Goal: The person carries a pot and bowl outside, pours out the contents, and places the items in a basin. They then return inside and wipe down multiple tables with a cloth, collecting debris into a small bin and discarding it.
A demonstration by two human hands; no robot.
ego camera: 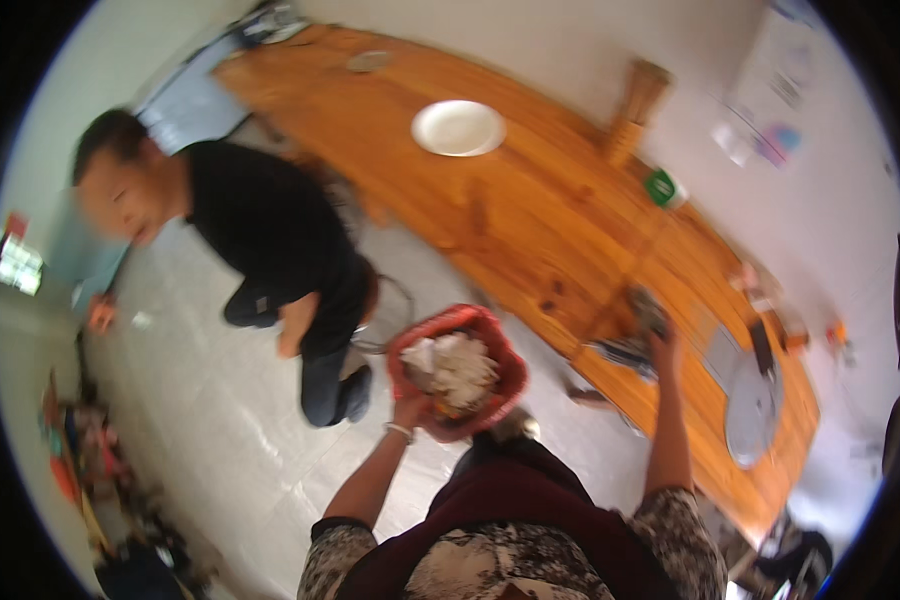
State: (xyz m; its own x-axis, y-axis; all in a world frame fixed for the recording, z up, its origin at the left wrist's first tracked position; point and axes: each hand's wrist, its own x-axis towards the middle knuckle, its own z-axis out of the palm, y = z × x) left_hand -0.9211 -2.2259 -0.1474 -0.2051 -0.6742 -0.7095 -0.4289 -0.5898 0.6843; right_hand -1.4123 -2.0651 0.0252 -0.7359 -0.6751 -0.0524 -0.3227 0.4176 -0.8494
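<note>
My left hand (412, 411) grips the near left rim of a red plastic bin (511, 367), held above the floor in front of my body. Crumpled white paper (457, 367) fills much of it, with some small yellowish and orange scraps near my hand. My right hand (664, 341) is over the wooden table (525, 225), closed on a grey cloth-like thing (646, 309) that is blurred. Just left of that hand, dark and pale striped material (621, 355) lies at the table edge; whether it is the same cloth I cannot tell.
A white plate (458, 128), a wooden holder (625, 142) and a green-and-white cup (666, 188) stand on the table. Toward its right end is a round grey tray-like thing (753, 409). A seated person in black (270, 217) leans at the left. Clutter (105, 465) lines the left wall.
</note>
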